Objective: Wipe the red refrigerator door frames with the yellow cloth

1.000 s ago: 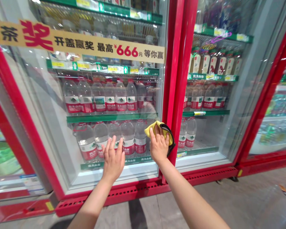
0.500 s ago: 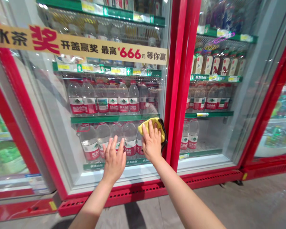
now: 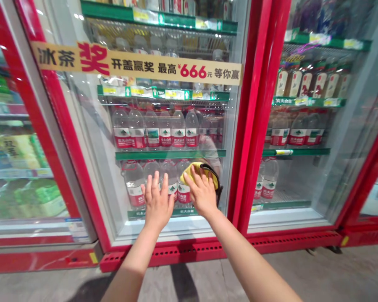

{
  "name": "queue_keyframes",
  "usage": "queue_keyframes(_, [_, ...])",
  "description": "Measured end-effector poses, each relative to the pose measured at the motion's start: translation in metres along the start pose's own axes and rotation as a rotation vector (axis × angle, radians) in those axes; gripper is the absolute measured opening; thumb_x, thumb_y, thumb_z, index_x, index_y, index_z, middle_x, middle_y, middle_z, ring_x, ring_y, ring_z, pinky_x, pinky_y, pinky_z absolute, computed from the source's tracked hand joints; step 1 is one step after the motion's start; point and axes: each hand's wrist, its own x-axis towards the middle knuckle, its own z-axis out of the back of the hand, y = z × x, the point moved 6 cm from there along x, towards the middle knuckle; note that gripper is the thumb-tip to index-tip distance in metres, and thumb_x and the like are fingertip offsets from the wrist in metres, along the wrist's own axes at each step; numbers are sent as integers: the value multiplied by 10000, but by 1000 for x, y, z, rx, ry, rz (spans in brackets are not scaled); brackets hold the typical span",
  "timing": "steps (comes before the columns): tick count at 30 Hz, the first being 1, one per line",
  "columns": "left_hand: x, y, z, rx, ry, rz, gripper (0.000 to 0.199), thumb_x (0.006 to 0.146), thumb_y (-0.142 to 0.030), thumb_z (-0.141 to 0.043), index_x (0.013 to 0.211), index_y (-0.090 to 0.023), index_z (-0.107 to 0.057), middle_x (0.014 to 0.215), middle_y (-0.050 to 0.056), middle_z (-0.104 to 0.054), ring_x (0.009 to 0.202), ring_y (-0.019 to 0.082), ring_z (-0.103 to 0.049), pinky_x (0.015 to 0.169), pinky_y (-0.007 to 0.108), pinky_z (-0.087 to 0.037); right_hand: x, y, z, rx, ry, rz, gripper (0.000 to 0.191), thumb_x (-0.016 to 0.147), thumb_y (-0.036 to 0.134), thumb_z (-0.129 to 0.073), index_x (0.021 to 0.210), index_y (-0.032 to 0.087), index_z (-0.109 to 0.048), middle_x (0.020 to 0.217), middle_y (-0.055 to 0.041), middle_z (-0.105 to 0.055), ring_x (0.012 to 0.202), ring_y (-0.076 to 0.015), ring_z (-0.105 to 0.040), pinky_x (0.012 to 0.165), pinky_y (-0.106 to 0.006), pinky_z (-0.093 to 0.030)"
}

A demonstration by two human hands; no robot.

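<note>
My right hand [image 3: 204, 193] lies over a yellow cloth with a dark edge [image 3: 192, 169], pressing it against the glass door [image 3: 176, 226] of a red-framed cooler. The cloth is folded, and its dark side shows to the right of the fingers. Left of it, my left hand [image 3: 158, 201] has its fingers spread and holds nothing; whether it touches the glass I cannot tell. Behind the glass, large water bottles [image 3: 134, 180] with red and white labels stand on the lowest shelf, partly hidden by both hands.
A beige banner [image 3: 135, 63] crosses the door above the hands. Red door frames [image 3: 264, 105] run upright on the right. Another cooler with green packs [image 3: 50, 197] stands at the left. A red vented base [image 3: 208, 250] runs along the grey floor [image 3: 214, 277].
The view has turned left, so the cooler sits farther right in the picture. My right hand and the cloth have moved a little left across the glass, closer to my left hand.
</note>
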Motion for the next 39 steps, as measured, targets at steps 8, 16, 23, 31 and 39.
queue_keyframes(8, [0, 41, 14, 18, 56, 85, 791, 936, -319, -577, 1620, -199, -198, 1695, 203, -165, 1572, 398, -102, 1224, 679, -161, 36, -1, 4, 187, -312, -110, 588, 911, 28, -402, 1388, 304, -605, 1666, -84, -318, 1567, -282, -203, 1190, -645, -280])
queue_keyframes(16, [-9, 57, 14, 40, 91, 96, 839, 896, -316, -646, 1615, -220, -226, 1701, 193, -147, 1570, 410, -100, 1218, 679, -189, 32, 19, 10, -4, -147, 294, 347, 982, 175, -542, 1281, 280, -684, 1452, -71, -616, 1369, -219, -515, 1175, -443, -343])
queue_keyframes(23, [-15, 74, 20, 30, 63, 174, 904, 843, -300, -700, 1611, -201, -234, 1695, 200, -168, 1568, 413, -112, 1216, 675, -201, 84, 53, 4, -83, -238, 156, 404, 1003, 243, -501, 1372, 353, -621, 1542, -22, -527, 1396, -258, -470, 1216, -528, -264])
queue_keyframes(31, [-25, 85, 21, 29, 66, 194, 874, 816, -238, -709, 1585, -183, -297, 1686, 208, -197, 1561, 410, -156, 1224, 656, -210, 53, 98, -29, -65, 23, 512, 482, 1000, 246, -520, 1467, 365, -521, 1555, 14, -514, 1422, -215, -456, 1240, -417, -209])
queue_keyframes(39, [-40, 121, 35, 105, 72, 274, 876, 824, -263, -705, 1589, -180, -287, 1682, 191, -229, 1564, 391, -163, 1233, 647, -198, 105, 124, -31, -119, -71, 275, 450, 1021, 238, -468, 1436, 385, -561, 1605, 20, -438, 1447, -265, -414, 1226, -495, -228])
